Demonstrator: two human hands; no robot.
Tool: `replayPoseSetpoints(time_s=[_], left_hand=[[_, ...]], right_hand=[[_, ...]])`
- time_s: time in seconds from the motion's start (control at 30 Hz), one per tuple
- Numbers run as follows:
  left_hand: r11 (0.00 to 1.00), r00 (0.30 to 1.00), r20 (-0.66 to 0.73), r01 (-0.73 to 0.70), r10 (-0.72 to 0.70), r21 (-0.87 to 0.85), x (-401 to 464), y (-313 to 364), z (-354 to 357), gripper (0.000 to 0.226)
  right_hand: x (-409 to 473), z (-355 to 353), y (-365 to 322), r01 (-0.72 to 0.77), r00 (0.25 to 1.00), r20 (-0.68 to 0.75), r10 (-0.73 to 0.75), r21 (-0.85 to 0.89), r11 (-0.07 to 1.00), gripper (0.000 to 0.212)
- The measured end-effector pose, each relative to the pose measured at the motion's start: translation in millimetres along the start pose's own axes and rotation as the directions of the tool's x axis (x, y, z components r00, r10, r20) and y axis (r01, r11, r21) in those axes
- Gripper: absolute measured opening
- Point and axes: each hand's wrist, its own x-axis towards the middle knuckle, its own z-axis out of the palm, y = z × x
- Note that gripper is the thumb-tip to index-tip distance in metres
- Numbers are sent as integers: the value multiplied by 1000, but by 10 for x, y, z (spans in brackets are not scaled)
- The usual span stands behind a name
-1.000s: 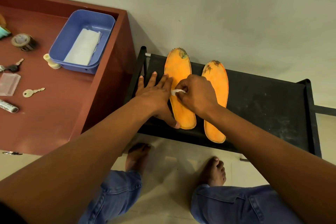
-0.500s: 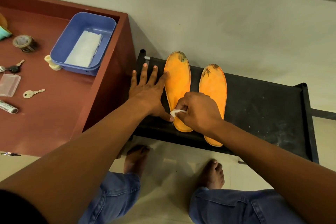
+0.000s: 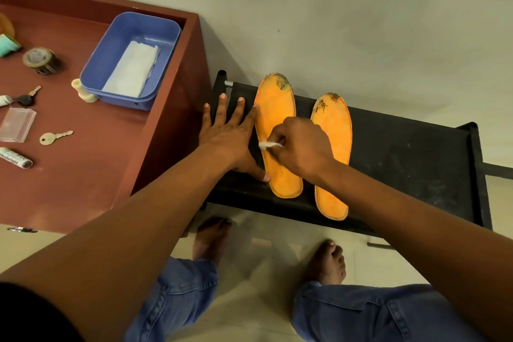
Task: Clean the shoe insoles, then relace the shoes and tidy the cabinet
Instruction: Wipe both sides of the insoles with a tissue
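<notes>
Two orange insoles lie side by side on a black rack. The left insole and the right insole both carry dark dirt at their far tips. My left hand lies flat with spread fingers on the rack, its forefinger and thumb touching the left insole's left edge. My right hand pinches a small white wipe and presses it on the middle of the left insole.
A reddish cabinet top on the left holds a blue tub with white wipes, a tape roll, two keys, a clear case and a tube. My bare feet stand below the rack.
My right hand went with the wipe from the middle of the left insole toward its heel and has come back to the middle. My left hand stayed beside the insole.
</notes>
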Motion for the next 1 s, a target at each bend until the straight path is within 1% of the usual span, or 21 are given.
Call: replayPoseSetpoints(time_s=[0.07, 0.13, 0.23, 0.4, 0.53, 0.7, 0.83, 1.0], left_hand=[[1000, 1000, 2, 0, 0, 4, -2, 1, 0, 159], [1000, 1000, -6, 3, -3, 8, -3, 10, 2, 160], [1000, 1000, -11, 7, -7, 8, -11, 27, -2, 161], [1000, 1000, 5, 17, -17, -7, -13, 30, -24, 162], [1000, 1000, 21, 22, -22, 5, -8, 39, -26, 161], [999, 998, 42, 43, -44, 15, -11, 52, -23, 162], [999, 998, 44, 45, -46, 16, -17, 50, -25, 162], [999, 998, 46, 46, -46, 9, -39, 62, -29, 161]], right_hand=[[-187, -18, 54, -1, 998, 63, 0, 30, 1000, 8], [-355, -13, 85, -9, 996, 87, 4, 56, 998, 8], [-387, 24, 92, -5, 998, 55, 3, 52, 999, 7], [-132, 105, 22, 13, 999, -41, -14, -16, 1000, 7], [165, 134, -13, -41, 988, -152, 37, -24, 999, 12], [576, 78, -41, -91, 972, -223, 78, -46, 995, 18], [687, 52, -65, -111, 971, -220, 93, -71, 991, 19], [396, 83, -67, -35, 985, -168, 27, -44, 998, 18]])
